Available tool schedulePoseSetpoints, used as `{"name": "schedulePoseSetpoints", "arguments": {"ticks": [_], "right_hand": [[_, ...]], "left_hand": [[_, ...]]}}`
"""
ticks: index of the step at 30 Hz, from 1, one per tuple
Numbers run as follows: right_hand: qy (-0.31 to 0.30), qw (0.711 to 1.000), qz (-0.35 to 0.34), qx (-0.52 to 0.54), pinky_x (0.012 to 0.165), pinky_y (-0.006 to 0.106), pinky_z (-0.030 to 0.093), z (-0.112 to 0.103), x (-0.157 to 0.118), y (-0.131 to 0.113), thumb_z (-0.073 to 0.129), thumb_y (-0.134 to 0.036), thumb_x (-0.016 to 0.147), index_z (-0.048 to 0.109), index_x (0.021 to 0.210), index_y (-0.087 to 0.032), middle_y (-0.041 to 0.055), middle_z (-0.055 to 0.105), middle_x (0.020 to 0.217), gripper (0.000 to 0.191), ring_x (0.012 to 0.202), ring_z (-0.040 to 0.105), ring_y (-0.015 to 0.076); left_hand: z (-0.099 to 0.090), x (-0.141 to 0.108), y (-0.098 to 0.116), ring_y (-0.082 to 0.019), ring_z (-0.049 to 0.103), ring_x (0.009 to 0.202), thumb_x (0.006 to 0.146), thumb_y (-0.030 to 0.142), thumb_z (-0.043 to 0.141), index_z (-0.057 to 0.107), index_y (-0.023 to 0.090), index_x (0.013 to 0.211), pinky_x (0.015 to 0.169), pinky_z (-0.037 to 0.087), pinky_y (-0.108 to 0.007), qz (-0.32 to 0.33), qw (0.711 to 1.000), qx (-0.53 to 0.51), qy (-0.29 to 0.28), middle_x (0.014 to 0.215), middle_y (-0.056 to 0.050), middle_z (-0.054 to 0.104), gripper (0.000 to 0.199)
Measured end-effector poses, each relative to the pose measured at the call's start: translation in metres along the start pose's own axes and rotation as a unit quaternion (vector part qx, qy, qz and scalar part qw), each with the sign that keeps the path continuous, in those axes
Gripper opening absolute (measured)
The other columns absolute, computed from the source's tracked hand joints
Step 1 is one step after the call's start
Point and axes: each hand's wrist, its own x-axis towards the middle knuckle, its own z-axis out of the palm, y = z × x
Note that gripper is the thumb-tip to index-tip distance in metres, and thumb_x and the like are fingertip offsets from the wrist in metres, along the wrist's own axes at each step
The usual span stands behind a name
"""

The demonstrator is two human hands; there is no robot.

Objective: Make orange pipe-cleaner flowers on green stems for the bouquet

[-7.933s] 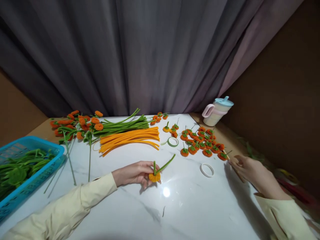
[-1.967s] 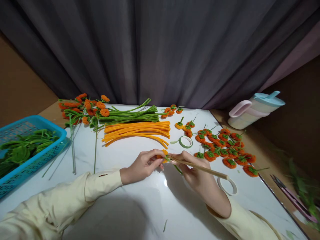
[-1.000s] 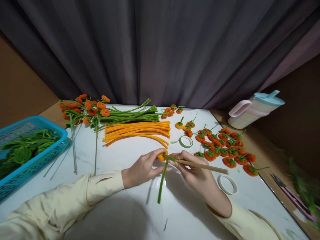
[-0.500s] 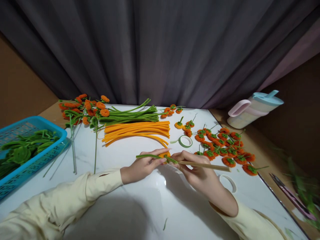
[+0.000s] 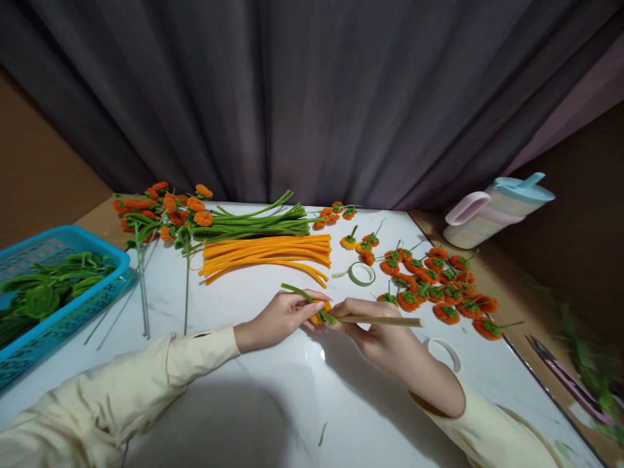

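My left hand (image 5: 280,318) is closed on a small orange pipe-cleaner pumpkin (image 5: 320,314) above the middle of the table. A green pipe cleaner (image 5: 297,291) runs across its top and sticks out to the upper left. My right hand (image 5: 373,328) pinches a thin wooden stick (image 5: 390,321), whose near end meets the pumpkin while the other end points right. Just beyond the hands lies a bundle of orange pipe cleaners (image 5: 266,255), with green pipe cleaners (image 5: 263,224) behind it. My fingertips partly hide the pumpkin.
Finished orange pumpkins (image 5: 429,276) cover the right side beside a roll of green tape (image 5: 361,273) and a white ring (image 5: 444,354). A blue basket (image 5: 110,273) stands left, orange-topped stems (image 5: 166,211) back left. Pliers (image 5: 570,380) and a lidded cup (image 5: 492,214) are at right.
The pumpkin has turned in my fingers, and its green pipe cleaner now slants more steeply. The wooden stick has shifted left with its tip at the pumpkin.
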Motion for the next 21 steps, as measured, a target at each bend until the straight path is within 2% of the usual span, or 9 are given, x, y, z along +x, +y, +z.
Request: {"name": "schedulePoseSetpoints", "arguments": {"ticks": [5,9,14,17,21], "right_hand": [[-0.004,0.999,0.030,0.031,0.054,0.018,0.040,0.000,0.000,0.003,0.050,-0.006,0.080,0.057,0.069,-0.017,-0.0007,0.063,0.064,0.017,0.056,0.055,0.0097],[-0.024,0.996,0.060,0.058,0.058,0.021,0.045,-0.002,0.001,0.005,0.054,-0.011,0.081,0.059,0.072,-0.017,0.0017,0.066,0.068,0.012,0.064,0.059,0.0127],[-0.021,0.987,0.110,0.112,0.060,0.024,0.050,-0.009,0.004,0.003,0.058,-0.021,0.080,0.061,0.073,-0.017,0.0034,0.067,0.069,0.009,0.066,0.062,0.0149],[-0.028,0.979,0.139,0.148,0.061,0.025,0.052,-0.012,0.006,0.002,0.060,-0.026,0.079,0.061,0.072,-0.017,0.0034,0.067,0.068,0.011,0.065,0.064,0.0157],[-0.034,0.976,0.144,0.159,0.061,0.025,0.053,-0.013,0.006,0.002,0.061,-0.028,0.079,0.062,0.073,-0.018,0.0033,0.067,0.068,0.013,0.065,0.064,0.0154]], "left_hand": [[0.001,0.000,0.000,-0.016,0.067,0.071,0.082,0.046,0.057,0.065,0.010,0.103,0.065,0.057,-0.027,0.008,1.000,0.001,0.015,0.099,-0.011,0.067,0.042],[-0.003,0.001,0.002,-0.014,0.067,0.062,0.084,0.044,0.056,0.057,0.012,0.119,0.061,0.057,-0.028,-0.060,0.996,-0.053,-0.043,0.089,-0.011,0.069,0.047],[-0.008,0.000,0.003,-0.017,0.067,0.080,0.080,0.037,0.065,0.046,0.019,0.133,0.074,0.055,-0.032,-0.069,0.985,-0.110,-0.111,0.085,-0.008,0.068,0.059],[-0.009,0.000,0.000,-0.016,0.067,0.076,0.079,0.036,0.066,0.044,0.018,0.134,0.074,0.055,-0.033,-0.068,0.987,-0.105,-0.100,0.079,-0.006,0.067,0.062],[-0.008,0.001,-0.002,-0.017,0.068,0.075,0.080,0.041,0.063,0.053,0.015,0.127,0.072,0.056,-0.033,-0.056,0.989,-0.103,-0.088,0.082,-0.008,0.068,0.054]]}}
